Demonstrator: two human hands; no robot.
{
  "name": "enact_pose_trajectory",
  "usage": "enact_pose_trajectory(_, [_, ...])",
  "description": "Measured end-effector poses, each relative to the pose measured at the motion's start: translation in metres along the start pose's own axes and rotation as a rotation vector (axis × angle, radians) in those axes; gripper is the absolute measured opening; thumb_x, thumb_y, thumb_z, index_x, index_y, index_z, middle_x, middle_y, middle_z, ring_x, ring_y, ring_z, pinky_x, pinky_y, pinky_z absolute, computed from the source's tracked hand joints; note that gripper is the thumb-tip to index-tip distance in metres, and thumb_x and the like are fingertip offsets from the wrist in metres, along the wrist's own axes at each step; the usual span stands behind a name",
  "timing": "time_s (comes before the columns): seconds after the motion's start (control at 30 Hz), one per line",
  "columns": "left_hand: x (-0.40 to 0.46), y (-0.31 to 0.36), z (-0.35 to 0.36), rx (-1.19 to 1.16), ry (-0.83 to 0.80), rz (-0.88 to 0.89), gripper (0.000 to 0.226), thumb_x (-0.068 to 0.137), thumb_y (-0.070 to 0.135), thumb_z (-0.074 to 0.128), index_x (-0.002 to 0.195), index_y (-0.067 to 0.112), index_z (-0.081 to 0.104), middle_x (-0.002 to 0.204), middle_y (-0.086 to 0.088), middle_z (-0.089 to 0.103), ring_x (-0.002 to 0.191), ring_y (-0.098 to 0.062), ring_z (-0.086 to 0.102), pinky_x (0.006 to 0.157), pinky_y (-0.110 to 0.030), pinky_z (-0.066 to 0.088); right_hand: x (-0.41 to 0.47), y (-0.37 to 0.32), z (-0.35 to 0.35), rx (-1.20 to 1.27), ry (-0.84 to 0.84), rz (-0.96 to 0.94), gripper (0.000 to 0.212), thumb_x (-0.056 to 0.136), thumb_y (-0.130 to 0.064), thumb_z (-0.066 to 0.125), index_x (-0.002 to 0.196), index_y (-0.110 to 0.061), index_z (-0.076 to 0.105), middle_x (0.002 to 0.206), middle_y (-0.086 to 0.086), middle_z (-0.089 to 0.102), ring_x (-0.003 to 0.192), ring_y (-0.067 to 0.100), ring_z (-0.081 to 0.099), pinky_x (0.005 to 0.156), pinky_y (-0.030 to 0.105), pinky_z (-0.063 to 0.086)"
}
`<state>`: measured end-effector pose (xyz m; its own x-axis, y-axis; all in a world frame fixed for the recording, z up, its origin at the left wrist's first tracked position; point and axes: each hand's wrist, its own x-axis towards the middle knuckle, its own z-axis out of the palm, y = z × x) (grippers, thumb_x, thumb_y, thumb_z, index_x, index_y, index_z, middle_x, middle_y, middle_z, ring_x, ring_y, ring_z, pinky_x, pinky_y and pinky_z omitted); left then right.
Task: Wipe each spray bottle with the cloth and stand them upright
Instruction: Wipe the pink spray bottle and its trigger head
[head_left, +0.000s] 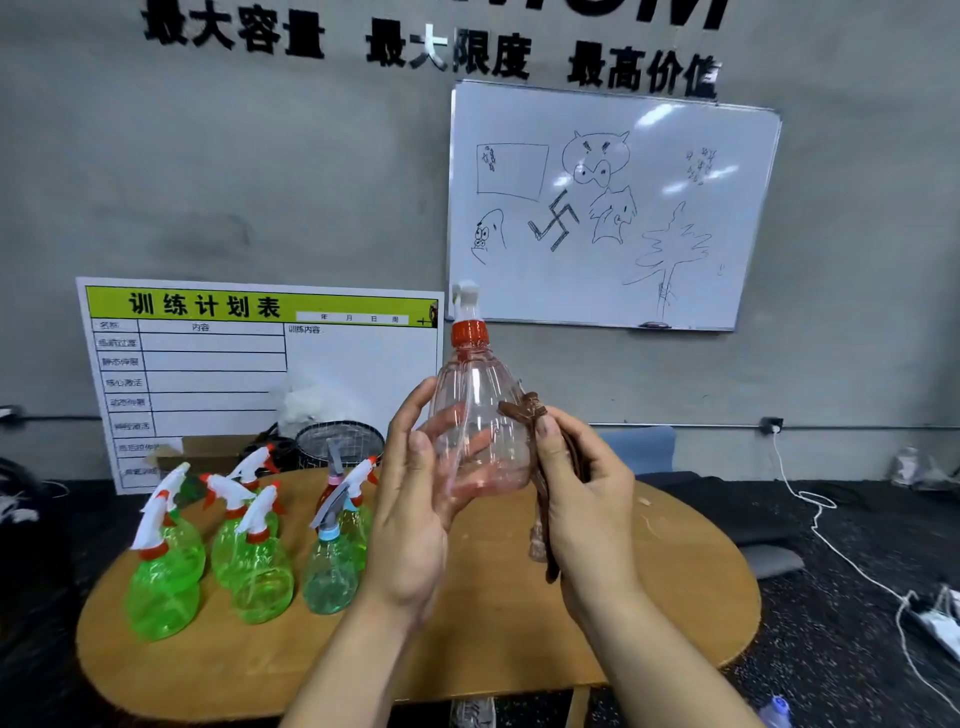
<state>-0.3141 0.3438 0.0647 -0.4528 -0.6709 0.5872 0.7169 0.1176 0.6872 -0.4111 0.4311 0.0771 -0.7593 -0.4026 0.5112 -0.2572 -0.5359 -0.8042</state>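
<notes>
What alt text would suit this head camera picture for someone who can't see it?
A person's left hand holds a clear pink spray bottle upright while the right hand presses a brown cloth against it. Green bottles stand on the wooden table at left.

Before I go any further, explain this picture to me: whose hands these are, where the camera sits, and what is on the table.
There is no machine here: a person wears one camera on the head, looking down at their own hands. The left hand holds a clear pink spray bottle upright in the air. The right hand grips a brown cloth against the bottle's side. On the wooden table, to the left, stand several green spray bottles, already upright.
</notes>
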Motion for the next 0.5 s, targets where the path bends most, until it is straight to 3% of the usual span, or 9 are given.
enact_pose_trajectory(0.07, [-0.004,0.004,0.007,-0.016,-0.021,0.016,0.042,0.109,0.048,0.04,0.147,0.042,0.058,0.152,-0.006,0.061,0.133,-0.037,0.065,0.096,-0.054,0.061,-0.004,-0.005,0.0,0.0,0.002,-0.023,0.028,0.092,-0.043,0.069,0.11,-0.026,0.08,0.093,-0.003,0.079,0.071,0.011,0.067,0.073,0.031,0.052])
enact_pose_trajectory(0.13, [-0.006,0.007,0.013,0.025,-0.018,0.018,0.06,0.098,0.067,0.048,0.151,0.039,0.052,0.154,-0.006,0.059,0.134,-0.035,0.064,0.091,-0.049,0.063,-0.006,-0.008,0.0,-0.008,0.002,-0.035,0.028,0.091,-0.044,0.068,0.11,-0.028,0.08,0.089,-0.004,0.077,0.067,0.012,0.062,0.074,0.031,0.051])
enact_pose_trajectory(0.23, [-0.008,0.006,0.018,0.155,-0.011,0.079,0.084,0.076,0.084,0.072,0.149,0.049,0.05,0.151,0.005,0.062,0.137,-0.022,0.063,0.102,-0.04,0.058,-0.008,-0.012,-0.001,-0.012,0.007,-0.05,0.027,0.092,-0.045,0.068,0.111,-0.029,0.08,0.083,-0.004,0.074,0.065,0.013,0.062,0.072,0.03,0.051])
enact_pose_trajectory(0.33, [-0.007,0.005,0.02,0.175,-0.019,0.118,0.088,0.069,0.076,0.085,0.147,0.051,0.051,0.134,0.013,0.068,0.129,-0.013,0.066,0.096,-0.029,0.059,-0.008,-0.015,-0.002,0.011,0.008,-0.055,0.025,0.092,-0.042,0.068,0.109,-0.028,0.08,0.099,0.001,0.081,0.075,0.018,0.068,0.077,0.034,0.055])
enact_pose_trajectory(0.4, [-0.006,0.003,0.019,0.141,-0.006,0.111,0.07,0.08,0.065,0.084,0.143,0.054,0.055,0.126,0.01,0.07,0.122,-0.02,0.071,0.092,-0.035,0.062,-0.008,-0.015,-0.003,0.014,0.003,-0.055,0.023,0.091,-0.043,0.068,0.108,-0.033,0.08,0.096,-0.001,0.08,0.071,0.016,0.065,0.075,0.032,0.052])
enact_pose_trajectory(0.5, [-0.007,0.001,0.018,0.07,-0.019,0.073,0.047,0.103,0.041,0.063,0.147,0.047,0.051,0.133,0.001,0.072,0.121,-0.031,0.073,0.091,-0.045,0.063,-0.006,-0.01,-0.004,0.009,0.003,-0.042,0.024,0.089,-0.046,0.069,0.108,-0.035,0.08,0.083,-0.001,0.075,0.062,0.01,0.059,0.07,0.029,0.05])
